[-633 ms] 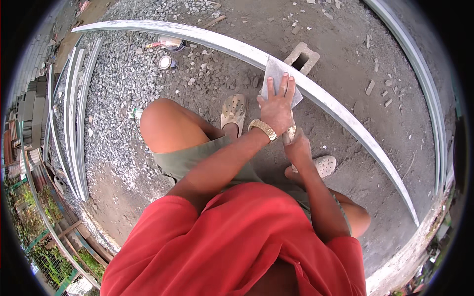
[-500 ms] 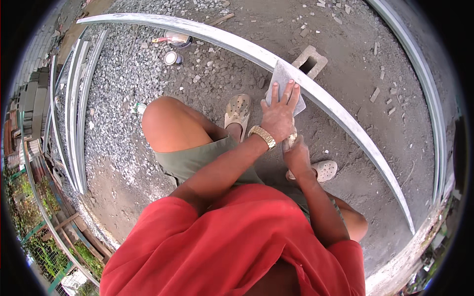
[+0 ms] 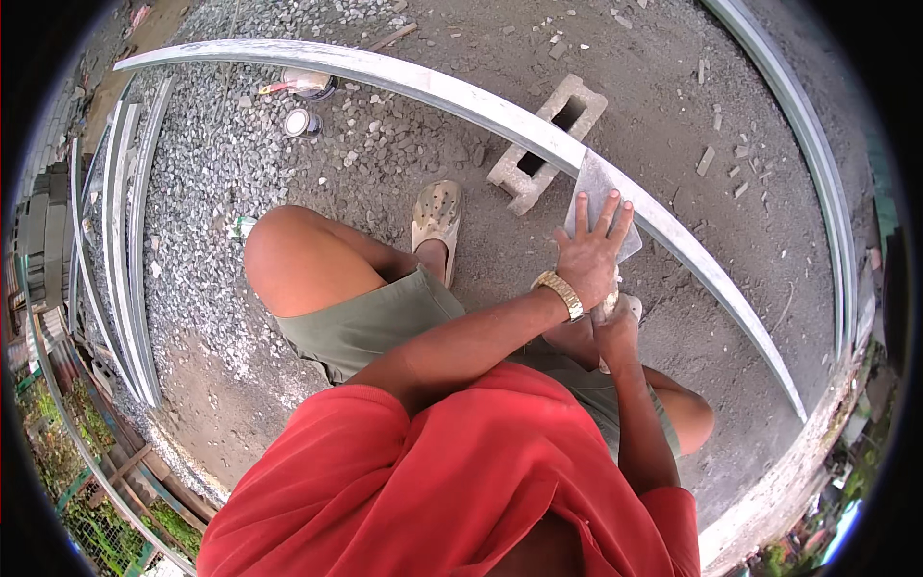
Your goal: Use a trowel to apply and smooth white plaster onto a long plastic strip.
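Left hand (image 3: 588,258) spread on the grey blade (image 3: 597,175), right hand (image 3: 616,332) wrapped around its handle (image 3: 609,306), best press evenly where the blade laps the near edge of the metal beam (image 3: 461,96).

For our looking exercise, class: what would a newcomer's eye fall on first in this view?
Probably the long pale metal strip, seeming to curve across the upper picture and passing over a hollow concrete block. The bright red shirt fills the bottom centre. Right of centre, the left hand lies spread on a flat grey blade, with the right hand just below, closed around a pale handle.
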A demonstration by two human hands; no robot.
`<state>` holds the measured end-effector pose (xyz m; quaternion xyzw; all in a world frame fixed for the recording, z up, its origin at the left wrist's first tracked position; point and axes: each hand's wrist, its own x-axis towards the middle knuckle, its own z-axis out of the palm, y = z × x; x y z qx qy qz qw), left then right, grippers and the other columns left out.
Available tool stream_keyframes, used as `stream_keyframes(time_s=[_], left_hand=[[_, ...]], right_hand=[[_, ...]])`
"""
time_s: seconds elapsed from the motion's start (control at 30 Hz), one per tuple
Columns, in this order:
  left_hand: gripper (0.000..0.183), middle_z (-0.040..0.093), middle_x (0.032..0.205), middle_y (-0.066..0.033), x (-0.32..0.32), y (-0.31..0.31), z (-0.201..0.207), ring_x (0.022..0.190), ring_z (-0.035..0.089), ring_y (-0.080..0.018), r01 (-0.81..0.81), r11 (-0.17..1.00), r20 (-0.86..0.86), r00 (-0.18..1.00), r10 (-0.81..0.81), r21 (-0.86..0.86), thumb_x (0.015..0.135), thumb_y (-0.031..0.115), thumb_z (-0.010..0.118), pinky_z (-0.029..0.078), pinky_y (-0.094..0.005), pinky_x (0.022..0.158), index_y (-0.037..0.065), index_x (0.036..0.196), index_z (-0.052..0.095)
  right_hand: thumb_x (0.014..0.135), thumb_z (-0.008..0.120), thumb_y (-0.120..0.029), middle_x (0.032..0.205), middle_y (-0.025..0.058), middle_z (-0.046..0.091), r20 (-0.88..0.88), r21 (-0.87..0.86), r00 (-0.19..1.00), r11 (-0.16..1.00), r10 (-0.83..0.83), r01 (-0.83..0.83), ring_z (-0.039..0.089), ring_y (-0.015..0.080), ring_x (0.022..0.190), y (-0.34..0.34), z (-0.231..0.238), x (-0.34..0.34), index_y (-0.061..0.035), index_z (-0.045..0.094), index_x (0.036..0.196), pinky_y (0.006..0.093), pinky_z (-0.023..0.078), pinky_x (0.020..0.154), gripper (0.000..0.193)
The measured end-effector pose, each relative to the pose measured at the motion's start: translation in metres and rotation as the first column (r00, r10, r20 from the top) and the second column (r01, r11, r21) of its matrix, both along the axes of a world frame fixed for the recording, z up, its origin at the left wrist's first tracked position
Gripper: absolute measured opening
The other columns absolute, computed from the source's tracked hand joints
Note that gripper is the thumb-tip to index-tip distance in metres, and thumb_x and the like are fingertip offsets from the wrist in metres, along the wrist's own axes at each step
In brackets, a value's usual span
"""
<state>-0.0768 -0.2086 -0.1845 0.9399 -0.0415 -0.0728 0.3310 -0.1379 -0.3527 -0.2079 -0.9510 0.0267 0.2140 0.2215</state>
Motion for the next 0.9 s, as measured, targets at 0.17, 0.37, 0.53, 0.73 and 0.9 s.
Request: stream_keyframes(time_s=[0.17,0.37,0.53,0.73,0.9], left_hand=[[0.098,0.011,0.156,-0.0117,-0.006,-0.015,0.009,0.139,0.011,-0.05,0.127,0.991,-0.05,0.99,-0.129,-0.048,0.07,0.021,0.073,0.036,-0.0692,0.093,0.017,0.15,0.015],[0.098,0.012,0.156,-0.0127,0.002,0.066,-0.004,0.138,0.013,-0.0508,-0.118,0.991,-0.07,0.99,0.122,0.059,0.071,0.016,0.07,0.037,-0.0675,0.094,0.018,0.15,0.013],[0.094,0.012,0.156,-0.0131,0.023,0.157,-0.025,0.137,0.016,-0.0511,-0.371,0.915,0.148,0.925,0.35,0.158,0.074,0.016,0.066,0.034,-0.0636,0.101,0.018,0.15,0.011],[0.091,0.012,0.156,-0.0113,0.053,0.216,-0.021,0.135,0.018,-0.0525,-0.456,0.87,0.168,0.888,0.429,0.187,0.076,0.015,0.062,0.034,-0.0599,0.103,0.021,0.15,0.011],[0.095,0.013,0.154,-0.0186,0.027,0.089,-0.016,0.138,0.013,-0.0509,-0.234,0.947,0.039,0.972,0.231,0.219,0.074,0.033,0.069,0.037,-0.0658,0.096,0.016,0.149,0.015]], right_hand=[[0.088,0.059,-0.038,0.09,0.0328,0.061,0.053,0.026,0.994,0.995,-0.097,0.096,0.059,0.0504,0.087,-0.019,0.007,-0.021,0.0073,0.05,0.107,0.0529,0.047,0.071,0.05],[0.086,0.06,-0.026,0.086,0.0324,0.062,0.051,0.088,0.997,0.995,0.049,-0.053,0.06,0.0487,0.083,0.069,-0.009,0.012,0.0052,0.05,0.101,0.0529,0.048,0.073,0.036],[0.085,0.061,-0.027,0.093,0.0302,0.063,-0.004,0.109,0.986,0.98,0.166,-0.164,0.061,0.0458,0.092,0.164,-0.005,0.055,0.0032,0.05,0.105,0.0503,0.049,0.082,0.038],[0.085,0.06,-0.03,0.099,0.0279,0.063,0.08,0.18,0.955,0.938,0.285,-0.295,0.06,0.0432,0.099,0.211,-0.008,0.093,0.001,0.054,0.105,0.0488,0.047,0.086,0.038],[0.085,0.06,-0.03,0.095,0.0317,0.061,0.072,0.147,0.993,0.983,0.099,-0.109,0.059,0.0476,0.093,0.085,-0.013,0.05,0.0032,0.053,0.1,0.0511,0.047,0.081,0.037]])
